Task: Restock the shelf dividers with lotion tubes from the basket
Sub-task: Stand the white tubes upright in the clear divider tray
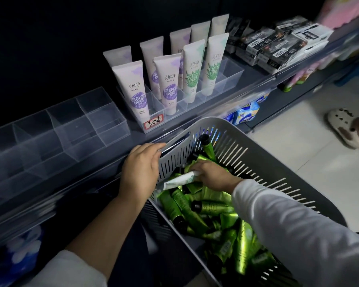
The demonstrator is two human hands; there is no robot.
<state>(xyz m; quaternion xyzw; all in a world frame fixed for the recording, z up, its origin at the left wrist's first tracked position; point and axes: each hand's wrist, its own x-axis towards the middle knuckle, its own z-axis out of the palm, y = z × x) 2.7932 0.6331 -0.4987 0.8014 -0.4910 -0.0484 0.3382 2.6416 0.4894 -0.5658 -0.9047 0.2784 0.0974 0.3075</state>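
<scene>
A grey slotted basket (247, 154) sits below the shelf edge, filled with several shiny green lotion tubes (207, 210) with black caps. My left hand (140, 170) grips the basket's near-left rim. My right hand (210, 176) reaches down inside and holds a white tube with green print (178, 181) lying across the green ones. On the shelf, a clear divider tray (151, 119) carries upright white tubes with purple labels (133, 88) and green labels (192, 69). To its left stands a clear divider (81, 125) with nothing in its compartments.
Black-and-white boxes (278, 46) are stacked at the shelf's right. Blue packets (245, 113) sit on the lower shelf beside the basket. A person's foot in a white clog (346, 127) stands on the tiled floor at right. A handwritten price label (153, 122) fronts the tray.
</scene>
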